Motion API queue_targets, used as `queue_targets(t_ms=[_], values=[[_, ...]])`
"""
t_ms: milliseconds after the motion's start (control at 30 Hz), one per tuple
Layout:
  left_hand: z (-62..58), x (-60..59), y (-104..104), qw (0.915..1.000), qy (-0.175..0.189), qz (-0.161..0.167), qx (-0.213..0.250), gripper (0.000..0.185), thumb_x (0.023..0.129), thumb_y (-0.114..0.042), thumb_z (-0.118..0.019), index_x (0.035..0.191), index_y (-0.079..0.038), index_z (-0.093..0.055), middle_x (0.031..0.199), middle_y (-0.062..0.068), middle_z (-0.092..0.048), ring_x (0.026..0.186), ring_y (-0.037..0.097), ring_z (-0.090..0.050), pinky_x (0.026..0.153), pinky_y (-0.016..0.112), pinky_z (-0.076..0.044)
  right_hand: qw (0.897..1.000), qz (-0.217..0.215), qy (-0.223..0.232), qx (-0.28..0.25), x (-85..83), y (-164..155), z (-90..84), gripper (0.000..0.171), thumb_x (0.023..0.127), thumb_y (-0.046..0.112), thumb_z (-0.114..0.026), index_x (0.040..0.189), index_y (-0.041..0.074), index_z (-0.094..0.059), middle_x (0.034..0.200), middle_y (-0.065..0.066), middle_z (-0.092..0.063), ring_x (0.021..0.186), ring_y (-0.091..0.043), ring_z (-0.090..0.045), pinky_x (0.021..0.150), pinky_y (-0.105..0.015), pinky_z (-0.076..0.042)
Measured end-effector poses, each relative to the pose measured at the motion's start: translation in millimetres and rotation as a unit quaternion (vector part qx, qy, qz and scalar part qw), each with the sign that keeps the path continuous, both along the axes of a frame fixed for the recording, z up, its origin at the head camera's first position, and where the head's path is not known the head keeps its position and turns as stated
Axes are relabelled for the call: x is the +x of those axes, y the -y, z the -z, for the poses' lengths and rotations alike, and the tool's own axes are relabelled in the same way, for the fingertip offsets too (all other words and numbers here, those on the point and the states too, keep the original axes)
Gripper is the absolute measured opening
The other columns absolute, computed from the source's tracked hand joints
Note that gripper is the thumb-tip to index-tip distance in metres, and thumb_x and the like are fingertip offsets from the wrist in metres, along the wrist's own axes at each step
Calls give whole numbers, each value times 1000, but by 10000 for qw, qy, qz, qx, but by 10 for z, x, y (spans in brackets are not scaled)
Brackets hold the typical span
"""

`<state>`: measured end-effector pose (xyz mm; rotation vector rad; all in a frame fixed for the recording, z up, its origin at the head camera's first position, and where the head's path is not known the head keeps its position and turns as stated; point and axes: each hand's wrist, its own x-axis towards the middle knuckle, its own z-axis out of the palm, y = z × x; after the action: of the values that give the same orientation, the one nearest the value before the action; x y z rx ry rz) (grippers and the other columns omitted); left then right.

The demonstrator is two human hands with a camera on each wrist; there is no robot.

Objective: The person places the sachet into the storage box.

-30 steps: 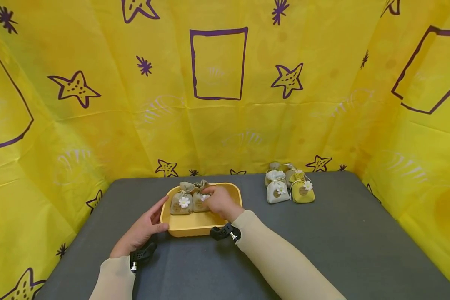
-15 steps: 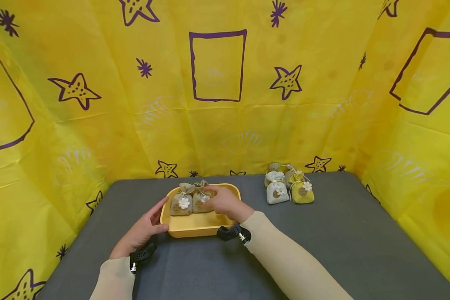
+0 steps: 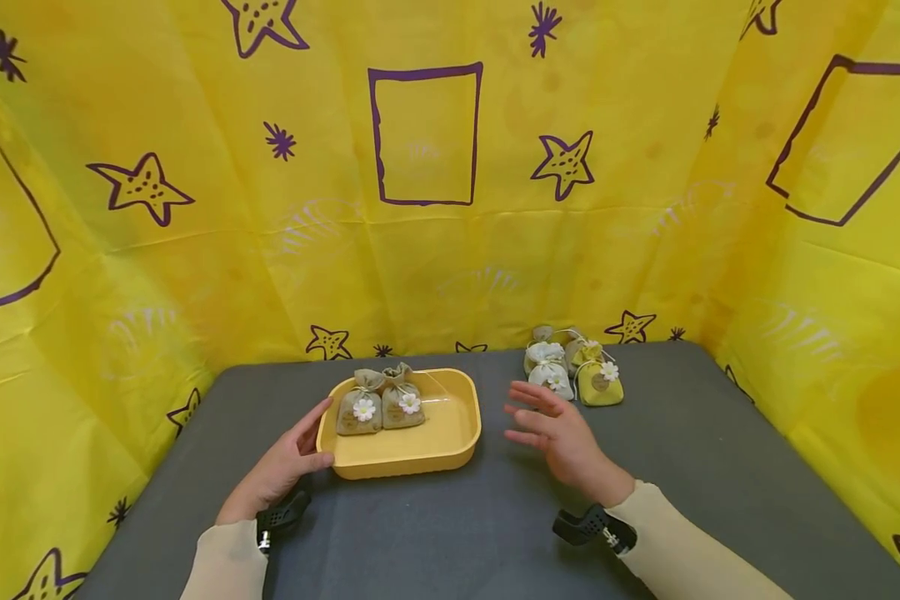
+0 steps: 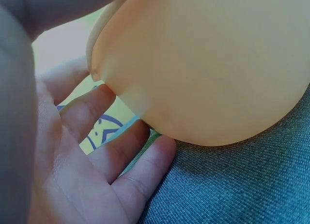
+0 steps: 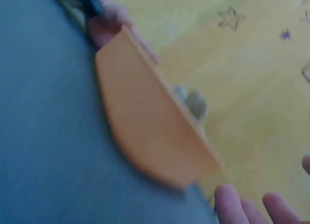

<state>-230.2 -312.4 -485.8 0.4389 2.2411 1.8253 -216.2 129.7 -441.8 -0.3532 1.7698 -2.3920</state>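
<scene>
A shallow yellow tray (image 3: 412, 468) stands on the dark table, and my left hand (image 3: 288, 462) holds its left end, thumb at the front corner. In the left wrist view, the fingers (image 4: 140, 171) touch the tray's outer wall (image 4: 208, 79). Side by side at the left inside the tray sit two brown drawstring sachets (image 3: 348, 421) (image 3: 392, 414), each with a white flower. My right hand (image 3: 566, 442) is in the air right of the tray, fingers spread and holding nothing. Just beyond it are a white sachet (image 3: 546, 372) and a yellow sachet (image 3: 598, 390).
Partly hidden behind the white and yellow sachets are brownish ones (image 3: 542, 333), close to the back edge of the grey table (image 3: 420, 542). A yellow cloth (image 3: 427, 275) with purple drawings walls the table at the back and both sides.
My right hand has come away from the right brown sachet and out of the tray, moving right with fingers spreading. That sachet stays in the tray. My left hand keeps its place.
</scene>
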Motion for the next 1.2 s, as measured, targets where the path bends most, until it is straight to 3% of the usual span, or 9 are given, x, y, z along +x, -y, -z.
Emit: queue_targets(t_ms=[300, 433, 633, 867, 1100, 1200], values=[[-55, 32, 31, 10000, -16, -17, 55, 87, 95, -10, -68, 161, -10, -11, 164, 18, -10, 146, 39, -18, 101, 25, -40, 9981, 505, 347, 14, 284, -794, 276, 43, 102, 7, -54, 145, 10, -49, 137, -6, -50, 127, -29, -52, 94, -52, -50], [-58, 36, 24, 10000, -18, -17, 42, 87, 95, -9, -68, 161, -10, -11, 164, 18, -9, 146, 39, -18, 102, 26, -40, 9970, 610, 483, -13, 378, -1118, 368, 43, 105, 9, -51, 147, 14, -45, 139, -6, -45, 125, -22, -52, 95, -51, -50], [-53, 28, 2, 10000, -1, 14, 77, 87, 95, -9, -68, 161, -11, -12, 164, 17, -10, 147, 38, -18, 102, 26, -39, 9950, 708, 491, -497, 446, -1475, 456, 41, 106, 8, -48, 144, 25, -47, 140, -7, -36, 120, -15, -54, 94, -48, -51], [-53, 26, -8, 9999, -19, 11, 108, 87, 95, -9, -68, 161, -11, -12, 164, 17, -10, 146, 37, -19, 102, 27, -39, 9955, 820, 192, -428, 339, -1634, 444, 46, 106, 7, -48, 149, 22, -41, 144, -8, -24, 121, -14, -52, 92, -46, -52], [-32, 17, -11, 9999, 1, 41, 126, 86, 95, -8, -67, 161, -11, -12, 164, 16, -10, 147, 37, -19, 103, 28, -39, 9943, 1009, 346, 7, 147, -1696, 425, 57, 105, 11, -51, 157, 20, -27, 159, -21, 4, 124, -17, -40, 92, -44, -53], [-25, 8, -8, 9999, 8, 32, 123, 86, 95, -9, -68, 161, -11, -12, 164, 17, -10, 147, 37, -19, 103, 29, -38, 9943, 994, 377, 111, 44, -1707, 422, 60, 105, 11, -53, 158, 19, -25, 160, -22, 8, 129, -22, -35, 92, -44, -52]])
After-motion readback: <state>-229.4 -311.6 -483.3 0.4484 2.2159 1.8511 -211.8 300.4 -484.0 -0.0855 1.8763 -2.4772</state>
